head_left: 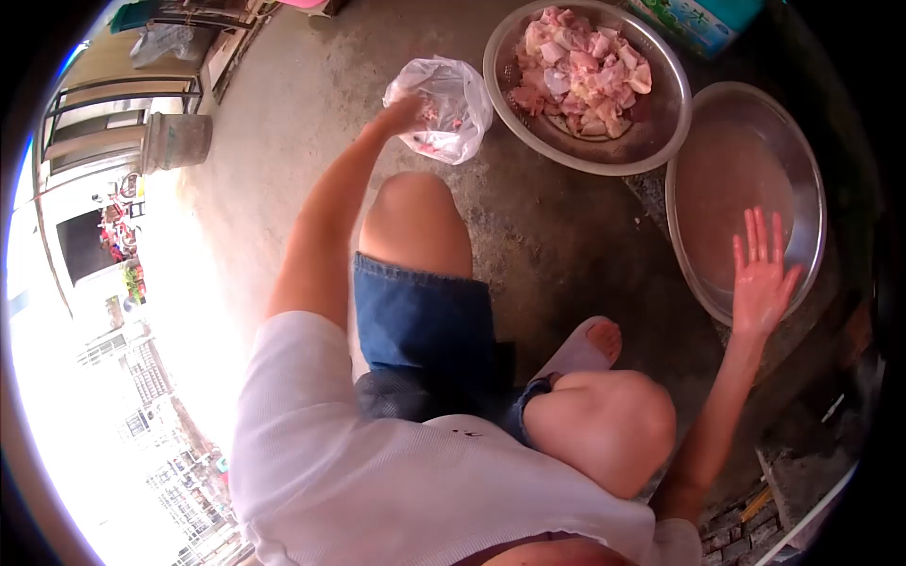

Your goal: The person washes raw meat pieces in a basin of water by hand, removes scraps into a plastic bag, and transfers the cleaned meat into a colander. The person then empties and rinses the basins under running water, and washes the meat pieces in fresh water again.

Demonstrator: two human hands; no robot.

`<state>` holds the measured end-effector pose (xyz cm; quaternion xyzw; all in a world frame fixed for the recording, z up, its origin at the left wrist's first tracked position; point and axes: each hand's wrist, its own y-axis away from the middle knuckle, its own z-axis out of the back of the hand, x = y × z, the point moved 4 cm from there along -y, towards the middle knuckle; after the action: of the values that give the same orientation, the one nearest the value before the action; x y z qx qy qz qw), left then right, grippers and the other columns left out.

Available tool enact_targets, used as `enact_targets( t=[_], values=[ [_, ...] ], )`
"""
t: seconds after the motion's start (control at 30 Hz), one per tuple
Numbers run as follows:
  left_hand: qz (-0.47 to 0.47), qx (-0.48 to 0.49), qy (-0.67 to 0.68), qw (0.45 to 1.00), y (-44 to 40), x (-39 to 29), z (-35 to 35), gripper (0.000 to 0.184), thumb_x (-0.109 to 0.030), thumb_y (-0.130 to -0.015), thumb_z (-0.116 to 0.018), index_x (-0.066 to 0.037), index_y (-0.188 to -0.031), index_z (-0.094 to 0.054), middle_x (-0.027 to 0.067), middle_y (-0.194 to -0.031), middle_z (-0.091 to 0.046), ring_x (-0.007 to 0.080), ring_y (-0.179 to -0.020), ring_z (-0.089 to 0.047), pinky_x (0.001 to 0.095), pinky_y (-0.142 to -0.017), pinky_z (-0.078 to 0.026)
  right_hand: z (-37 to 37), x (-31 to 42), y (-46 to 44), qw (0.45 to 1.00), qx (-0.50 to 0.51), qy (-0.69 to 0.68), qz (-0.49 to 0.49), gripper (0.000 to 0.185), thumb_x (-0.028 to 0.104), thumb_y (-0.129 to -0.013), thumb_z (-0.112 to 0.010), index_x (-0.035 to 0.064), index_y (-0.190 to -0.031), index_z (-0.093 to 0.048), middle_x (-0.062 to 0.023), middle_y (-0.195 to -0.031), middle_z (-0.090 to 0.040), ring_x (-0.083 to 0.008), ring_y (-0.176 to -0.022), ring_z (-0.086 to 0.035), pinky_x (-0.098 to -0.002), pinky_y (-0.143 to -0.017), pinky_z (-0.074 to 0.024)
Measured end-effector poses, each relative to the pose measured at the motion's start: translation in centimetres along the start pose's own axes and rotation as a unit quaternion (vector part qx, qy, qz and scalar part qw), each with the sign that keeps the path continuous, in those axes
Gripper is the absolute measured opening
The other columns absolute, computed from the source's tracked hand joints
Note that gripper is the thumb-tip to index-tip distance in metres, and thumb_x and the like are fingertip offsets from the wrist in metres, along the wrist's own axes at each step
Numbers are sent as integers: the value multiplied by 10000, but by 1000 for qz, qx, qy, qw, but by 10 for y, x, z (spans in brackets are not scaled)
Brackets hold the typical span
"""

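A concrete floor [283, 94] spreads under everything, and on its right side lies the oval-looking metal basin [804, 189], holding what looks like cloudy, pinkish water. Near it, the metal bowl [668, 104] carries a heap of cut raw meat [585, 71]. The pieces look soft, wet and slippery, probably light one by one but weighty as a heap, best scooped from beneath or pinched at a firm edge. The clear plastic bag [462, 104] sits just left of the bowl; it should be light, limp and slick, easiest to hold by its bunched rim. Beyond the bowl, a turquoise package [703, 19] shows white characters, too cut off and blurred to read surely. The right hand [764, 288], wet and holding nothing, spreads its fingers wide over the basin's near side. The left hand [406, 115] is at the bag's mouth; its fingers are blurred, so its grip cannot be told. Small pinkish scraps [432, 115] show inside the bag.
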<state>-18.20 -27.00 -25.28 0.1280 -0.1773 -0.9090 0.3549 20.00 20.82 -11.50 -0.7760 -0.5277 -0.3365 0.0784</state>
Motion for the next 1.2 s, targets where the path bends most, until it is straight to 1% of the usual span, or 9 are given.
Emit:
enact_targets(
  t=[0.03,0.23,0.33,0.37,0.47,0.57,0.7,1.0,1.2],
  values=[
    [217,-159,59,961,-4,18,5,385,-243,-713,-597,-50,-1042,-548,194,-978,-580,343,-942,-545,405,-769,-448,3,1,0,1000,-10,-9,-1,776,537,-830,-397,7,-1346,-161,-210,-1389,-173,-296,-1309,-131,-416,-1048,-121],
    [236,-131,-42,962,-11,-3,44,256,-369,-774,-537,-133,-810,-631,118,-813,-624,316,-779,-600,429,-651,-474,40,25,-5,971,-116,210,-7,588,420,-899,-318,18,-1324,-252,-132,-1356,-306,-235,-1269,-264,-379,-1028,-175],
    [97,6,1,995,-14,16,35,672,-251,-707,-624,-202,-1309,-329,156,-1262,-424,339,-1141,-416,446,-910,-352,102,45,-33,822,-183,538,-22,435,393,-893,-390,111,-1219,-447,-50,-1238,-464,-166,-1159,-405,-323,-975,-264],
    [-119,-170,-70,976,-33,75,8,869,-179,-623,-685,-237,-1353,-219,110,-1385,-244,345,-1257,-236,489,-979,-239,167,50,-59,797,-86,595,52,390,346,-868,-479,83,-1155,-496,-57,-1143,-535,-175,-1073,-481,-305,-903,-351],
    [28,-312,-154,937,-32,-110,168,849,-71,-595,-673,-227,-1330,-278,75,-1381,-243,320,-1255,-228,469,-1008,-211,226,57,-113,638,-79,759,100,366,324,-848,-495,85,-1126,-507,-121,-1117,-546,-228,-1041,-519,-345,-859,-400],
    [-174,-388,-12,905,-54,-283,228,655,32,-636,-620,-179,-1227,-430,79,-1300,-356,277,-1170,-372,394,-948,-314,189,44,-145,515,-190,835,51,416,371,-810,-493,134,-1153,-497,-130,-1141,-524,-277,-1065,-492,-370,-871,-403],
    [-368,-141,121,911,-115,-447,156,454,-3,-674,-548,-90,-1115,-485,131,-1143,-490,326,-1049,-473,385,-881,-393,154,-12,-167,439,-89,891,73,389,347,-790,-500,156,-1128,-513,-122,-1153,-503,-284,-1086,-463,-371,-860,-418],
    [-225,3,-26,974,-174,-513,5,260,-99,-734,-510,11,-951,-602,211,-981,-577,355,-900,-563,411,-773,-451,124,-62,-61,444,117,888,16,276,102,-717,-496,30,-973,-572,-173,-1037,-544,-319,-973,-525,-424,-797,-445],
    [-319,151,12,936,-122,-528,-1,162,-112,-755,-518,-20,-800,-643,170,-827,-624,297,-857,-598,388,-711,-461,127,-39,-30,499,212,832,-116,182,25,-697,-503,-14,-858,-581,-189,-750,-582,-303,-765,-584,-389,-680,-455]
  ],
)
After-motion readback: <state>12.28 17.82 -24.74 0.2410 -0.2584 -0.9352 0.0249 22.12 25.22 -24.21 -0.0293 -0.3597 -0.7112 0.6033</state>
